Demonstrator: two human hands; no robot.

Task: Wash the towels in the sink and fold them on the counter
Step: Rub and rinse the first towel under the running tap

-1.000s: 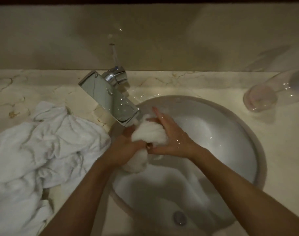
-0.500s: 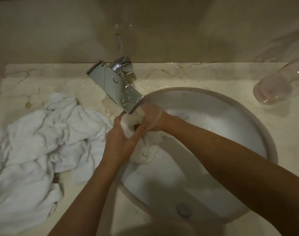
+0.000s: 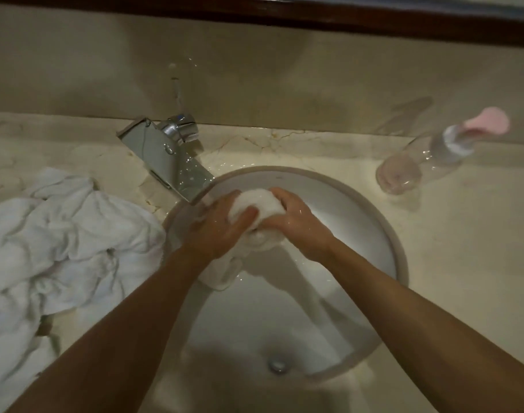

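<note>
1. Over the sink (image 3: pixel 386 234), at the 12 o'clock side of the bowl: small white towel (image 3: pixel 254 204), bunched into a wad and held just off the spout's end. A loose tail of it hangs down toward 7 o'clock, below the left wrist.
2. Left hand (image 3: pixel 216 231): its grip is clamped on the wad from the 9 o'clock side, thumb laid across the front of the cloth.
3. Right hand (image 3: pixel 296 219): its grip is clamped on the same wad from the 3 o'clock side, fingers curled over the top. Skin looks wet.
4. Faucet (image 3: pixel 168 162): chrome, flat rectangular spout slanting from 10 o'clock down to the bowl's rim, droplets on it. Whether water is running is hard to tell in the dim light.
5. Drain (image 3: pixel 277 366): round metal fitting at the 6 o'clock end of the bowl.
6. Pile of white towels (image 3: pixel 61 248): crumpled, unfolded, on the bench (image 3: pixel 463 263) at 9 o'clock of the sink, its near edge just beside the rim.
7. Clear bottle (image 3: pixel 421 162): lying on its side on the bench at 2 o'clock, well apart from the hands, with a pink top (image 3: pixel 487 123) pointing to the wall.
</note>
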